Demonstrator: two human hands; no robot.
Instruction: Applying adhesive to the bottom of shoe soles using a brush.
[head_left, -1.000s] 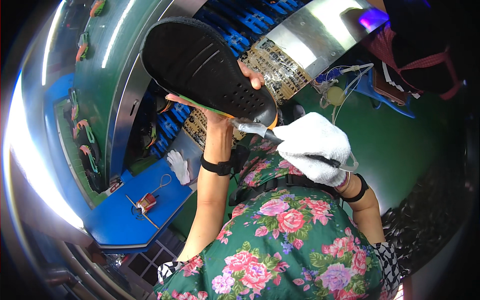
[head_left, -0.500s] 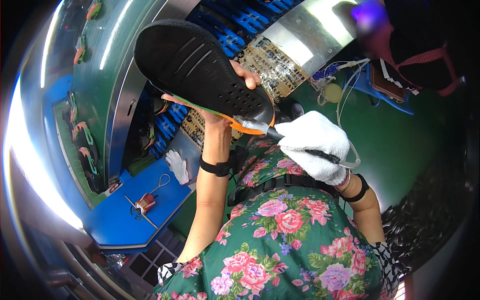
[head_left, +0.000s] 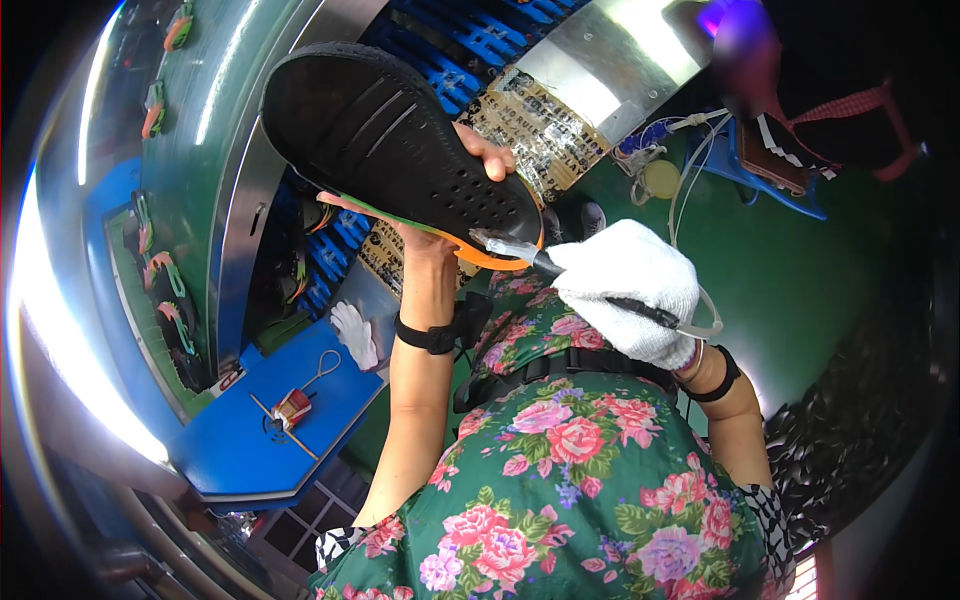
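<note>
Our bare left hand [head_left: 427, 238] grips the sole [head_left: 405, 145] up in front of the cardboard [head_left: 555, 112], thumb over one edge, palm beneath; our gloved right hand [head_left: 628, 295] is wrapped round the brush [head_left: 518, 251], single fingers hidden; the brush tip has shifted inward, baring more orange rim [head_left: 500, 262], so contact now seems just inside it.

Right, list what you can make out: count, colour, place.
sole: 1, black, upper centre
tool: 1, black, pale-tipped, centre
racks: several, blue, behind sole
sheet: count unclear, tan, behind sole
table: 1, blue, lower left
loose glove: 1, white, by table
item: 1, red-white, on table
disc: 1, yellow, upper right
shoe parts: several, orange-green, far left
garment: 1, green floral, bottom
wristbands: 2, black, centre and right
left hand: 1, bare, holding sole
right hand: 1, white-gloved, holding tool
</note>
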